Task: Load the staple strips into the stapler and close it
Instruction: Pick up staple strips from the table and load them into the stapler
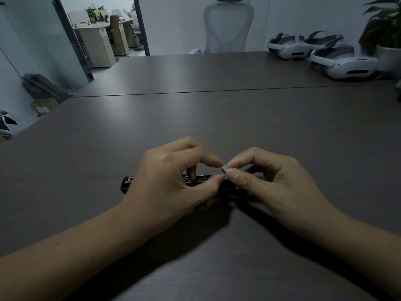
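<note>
A black stapler [128, 185] lies on the dark table [217, 118], mostly hidden under my hands; its left end and part of its metal channel show. A small silvery staple strip [224, 168] is held just above the stapler. My left hand [173, 177] pinches the strip's left end between forefinger and thumb, with another finger reaching down to the stapler's channel. My right hand [267, 181] pinches the strip's right end between thumb and forefinger. Whether the stapler's lid is open I cannot tell.
Three white headsets [342, 61] sit at the table's far right beside a potted plant [384, 35]. A white office chair [227, 29] stands behind the far edge. A seam [195, 92] crosses the table.
</note>
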